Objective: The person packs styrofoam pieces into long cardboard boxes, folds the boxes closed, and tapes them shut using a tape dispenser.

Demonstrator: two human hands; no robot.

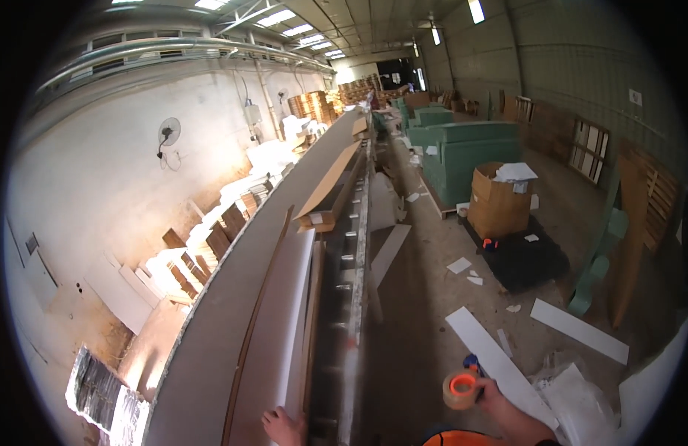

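Note:
My right hand [492,400] grips a tape dispenser [471,363] with a dark blue head, out over the floor to the right of the bench. A wide roll of tan packing tape [449,397] with an orange core sits on it. At the bottom of the view, my left hand [284,428] rests on the near part of a long white panel [273,349], fingers partly spread and holding nothing. Brown cardboard edges [313,320] run along the panel's right side. Farther along lies a long open cardboard carton [319,217].
A roller conveyor rail [354,297] borders the grey bench [203,357] on its right. White strips [500,364] and clear plastic wrap [574,398] lie on the floor. A cardboard box [500,202] stands on a black mat near green stacks [467,160]. Boards line the left wall.

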